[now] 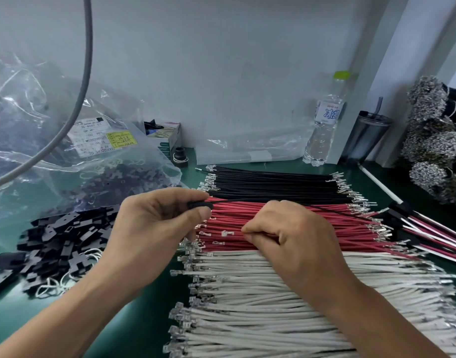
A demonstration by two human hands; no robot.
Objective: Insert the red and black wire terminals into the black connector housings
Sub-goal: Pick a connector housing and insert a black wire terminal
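My left hand [157, 223] pinches a black connector housing [198, 204] between thumb and fingers, and a thin black wire [250, 200] runs out of it to the right. My right hand [286, 236] lies over the row of red wires [351, 228], fingertips pinching one red wire near its metal terminal [225, 233]. Black wires [273, 182] lie in a row behind the red ones. White wires [247, 293] lie in front. Loose black housings [61, 244] are heaped at the left.
A clear plastic bag [66, 151] of housings sits at the back left, under a hanging grey cable [84, 73]. A water bottle [325, 120] and a tumbler [363, 138] stand by the wall. Finished wire assemblies [433, 233] lie at the right. Terminal bundles [433, 140] are stacked far right.
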